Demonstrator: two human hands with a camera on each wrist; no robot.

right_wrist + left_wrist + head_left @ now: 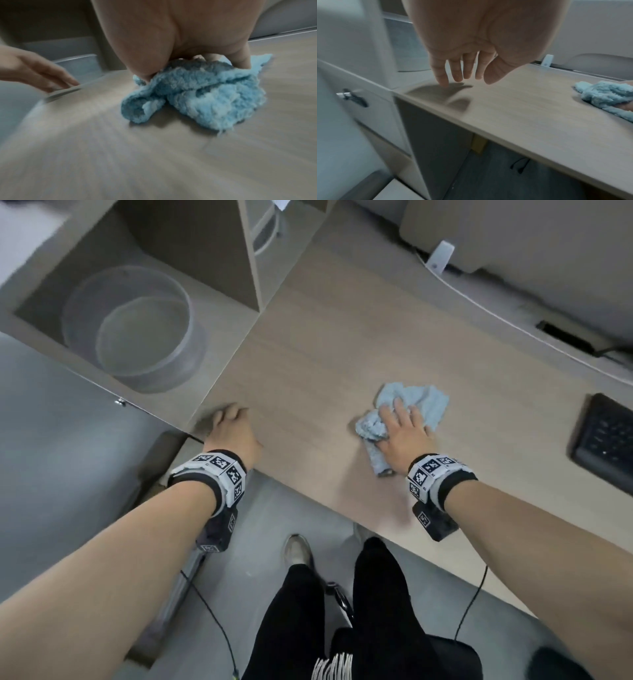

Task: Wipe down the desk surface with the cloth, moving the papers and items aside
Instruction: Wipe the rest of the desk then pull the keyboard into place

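Dim, flat light. Motion blur streaks the desk (pixel 120 148) around the blue cloth (pixel 205 97); soft shadow under left hand (pixel 479 40), left of it. Frame edges bow.

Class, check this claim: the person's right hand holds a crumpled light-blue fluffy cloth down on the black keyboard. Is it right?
Not quite. The right hand holds the crumpled light-blue fluffy cloth down on the pale wood-grain desk top; the black keyboard lies apart, as the head view shows.
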